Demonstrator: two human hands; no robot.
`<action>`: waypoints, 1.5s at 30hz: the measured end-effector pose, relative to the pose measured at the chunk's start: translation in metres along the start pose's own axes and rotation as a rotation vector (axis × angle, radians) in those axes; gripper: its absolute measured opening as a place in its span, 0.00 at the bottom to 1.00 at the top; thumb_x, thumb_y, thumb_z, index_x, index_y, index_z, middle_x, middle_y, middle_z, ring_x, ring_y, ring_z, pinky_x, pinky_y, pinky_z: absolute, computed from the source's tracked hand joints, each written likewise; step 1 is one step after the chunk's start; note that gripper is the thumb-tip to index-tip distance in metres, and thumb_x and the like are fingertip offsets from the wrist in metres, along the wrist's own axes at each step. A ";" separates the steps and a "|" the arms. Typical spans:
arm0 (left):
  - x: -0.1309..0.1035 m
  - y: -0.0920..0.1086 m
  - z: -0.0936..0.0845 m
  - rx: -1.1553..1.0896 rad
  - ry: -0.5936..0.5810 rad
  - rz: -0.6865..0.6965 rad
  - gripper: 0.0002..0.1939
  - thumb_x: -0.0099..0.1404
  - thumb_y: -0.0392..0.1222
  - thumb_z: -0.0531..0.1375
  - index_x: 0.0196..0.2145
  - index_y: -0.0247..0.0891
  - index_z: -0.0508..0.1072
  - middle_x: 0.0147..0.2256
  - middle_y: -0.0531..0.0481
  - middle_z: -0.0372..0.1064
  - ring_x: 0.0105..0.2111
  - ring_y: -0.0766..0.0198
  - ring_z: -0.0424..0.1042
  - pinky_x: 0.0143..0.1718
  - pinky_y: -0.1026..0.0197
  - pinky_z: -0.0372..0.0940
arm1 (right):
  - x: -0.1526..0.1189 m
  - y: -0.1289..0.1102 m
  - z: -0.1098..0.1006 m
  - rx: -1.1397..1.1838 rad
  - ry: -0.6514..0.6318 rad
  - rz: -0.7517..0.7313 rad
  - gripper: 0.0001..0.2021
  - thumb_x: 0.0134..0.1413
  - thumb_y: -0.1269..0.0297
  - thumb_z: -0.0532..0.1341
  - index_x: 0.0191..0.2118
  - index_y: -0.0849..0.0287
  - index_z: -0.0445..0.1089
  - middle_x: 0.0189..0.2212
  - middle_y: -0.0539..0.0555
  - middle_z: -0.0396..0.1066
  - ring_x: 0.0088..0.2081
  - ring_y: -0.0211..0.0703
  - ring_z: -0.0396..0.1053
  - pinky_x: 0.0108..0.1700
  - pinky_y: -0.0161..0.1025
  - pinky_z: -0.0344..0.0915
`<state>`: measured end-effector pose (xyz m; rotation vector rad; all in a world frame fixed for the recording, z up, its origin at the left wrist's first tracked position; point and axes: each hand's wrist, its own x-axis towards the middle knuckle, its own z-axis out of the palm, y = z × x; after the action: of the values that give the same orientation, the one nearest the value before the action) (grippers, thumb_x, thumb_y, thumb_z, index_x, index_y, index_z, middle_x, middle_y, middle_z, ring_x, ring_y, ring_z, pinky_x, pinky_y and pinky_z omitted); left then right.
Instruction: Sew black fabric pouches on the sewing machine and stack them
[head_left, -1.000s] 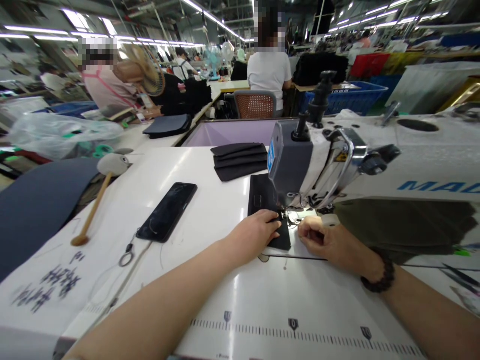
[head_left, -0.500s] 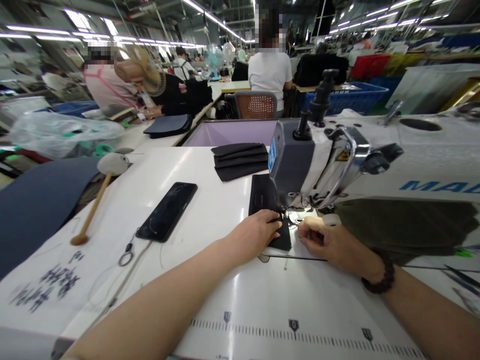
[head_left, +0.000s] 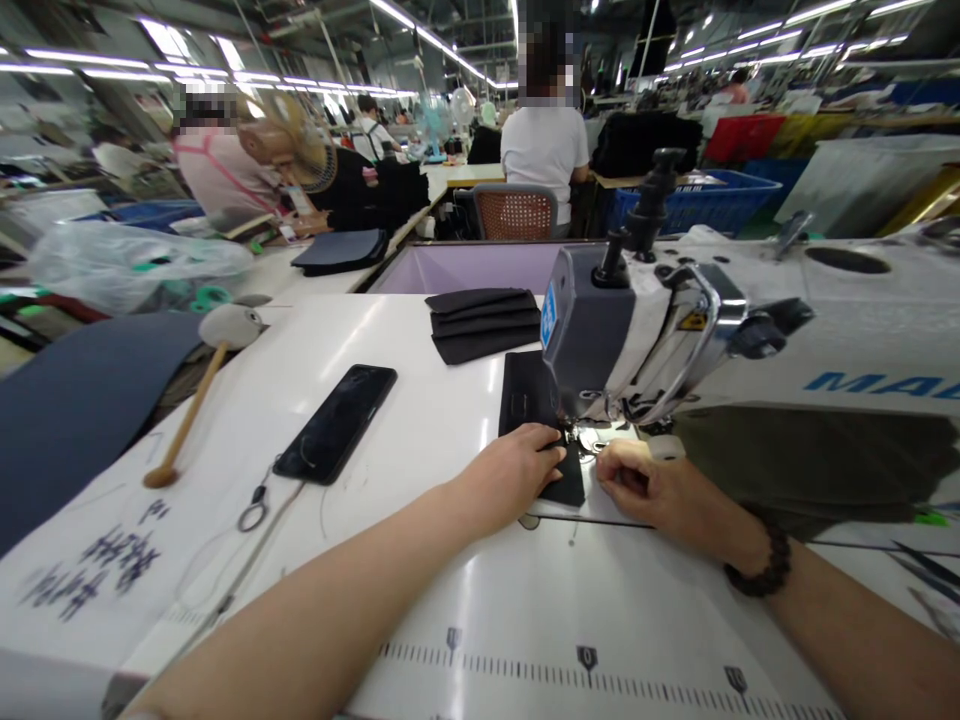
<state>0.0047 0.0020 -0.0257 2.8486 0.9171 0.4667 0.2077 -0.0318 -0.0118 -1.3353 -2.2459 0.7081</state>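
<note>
A dark fabric piece (head_left: 523, 388) lies on the white sewing table, its right edge beside the needle area of the sewing machine (head_left: 592, 320). My left hand (head_left: 517, 470) rests on the lower part of this piece, palm down, fingers slightly apart. Just right of the lit needle plate (head_left: 598, 438), my right hand (head_left: 637, 480) is closed with its fingers curled in; whatever it pinches, if anything, is hidden. Folded black fabric (head_left: 484, 325) lies behind the dark piece.
A phone (head_left: 335, 425) with a ring strap and a wooden-handled mallet (head_left: 195, 415) lie to the left. Olive fabric (head_left: 810, 460) is under the machine arm at right, near scissors (head_left: 926, 565). People sit further back.
The view has shifted slightly, so the machine and background sit a little lower and further right. Both hands keep nearly the same places and poses.
</note>
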 end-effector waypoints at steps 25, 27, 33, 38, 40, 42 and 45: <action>0.001 0.000 -0.002 0.003 -0.004 0.020 0.08 0.64 0.37 0.53 0.37 0.33 0.70 0.42 0.44 0.65 0.44 0.60 0.65 0.47 0.62 0.62 | 0.001 -0.002 -0.001 -0.008 -0.021 0.018 0.05 0.47 0.69 0.53 0.28 0.59 0.66 0.19 0.47 0.61 0.20 0.33 0.57 0.23 0.31 0.56; 0.002 0.000 -0.003 0.003 -0.010 0.015 0.08 0.63 0.37 0.53 0.37 0.33 0.70 0.42 0.44 0.65 0.44 0.60 0.65 0.47 0.61 0.62 | 0.001 -0.002 -0.001 -0.015 -0.022 0.016 0.05 0.47 0.69 0.53 0.27 0.59 0.66 0.19 0.47 0.60 0.20 0.33 0.57 0.23 0.30 0.56; 0.002 -0.001 -0.001 -0.019 -0.003 0.021 0.08 0.63 0.37 0.54 0.37 0.32 0.70 0.43 0.43 0.65 0.44 0.60 0.65 0.47 0.61 0.62 | 0.002 -0.003 0.001 -0.028 -0.015 0.012 0.06 0.49 0.68 0.53 0.27 0.59 0.66 0.19 0.47 0.61 0.21 0.33 0.57 0.22 0.30 0.55; 0.001 -0.001 -0.001 -0.019 -0.003 0.020 0.08 0.63 0.37 0.53 0.37 0.32 0.70 0.43 0.43 0.65 0.44 0.60 0.65 0.47 0.61 0.62 | 0.002 -0.002 0.002 -0.029 0.004 0.002 0.06 0.49 0.67 0.53 0.28 0.59 0.66 0.20 0.47 0.61 0.21 0.33 0.58 0.23 0.30 0.56; 0.002 -0.001 0.000 -0.014 -0.005 0.017 0.08 0.63 0.37 0.53 0.36 0.32 0.70 0.43 0.43 0.65 0.44 0.60 0.65 0.46 0.61 0.63 | 0.003 -0.003 0.003 -0.022 0.015 0.004 0.06 0.49 0.66 0.53 0.28 0.59 0.66 0.19 0.47 0.61 0.21 0.33 0.58 0.23 0.30 0.56; 0.002 -0.002 0.001 -0.005 -0.002 0.013 0.08 0.63 0.37 0.53 0.37 0.32 0.70 0.43 0.44 0.65 0.44 0.60 0.65 0.47 0.62 0.62 | 0.003 -0.003 0.003 -0.014 0.028 0.005 0.06 0.50 0.66 0.53 0.27 0.59 0.65 0.19 0.47 0.60 0.20 0.33 0.58 0.22 0.31 0.56; 0.002 -0.004 0.001 -0.002 -0.005 0.008 0.08 0.63 0.37 0.53 0.38 0.32 0.70 0.44 0.44 0.64 0.45 0.60 0.64 0.48 0.62 0.61 | 0.002 -0.002 0.002 -0.001 0.043 0.008 0.06 0.51 0.65 0.53 0.28 0.59 0.65 0.20 0.47 0.61 0.21 0.33 0.58 0.23 0.31 0.57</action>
<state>0.0047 0.0064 -0.0263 2.8513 0.9047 0.4604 0.2042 -0.0313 -0.0120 -1.3476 -2.2086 0.6743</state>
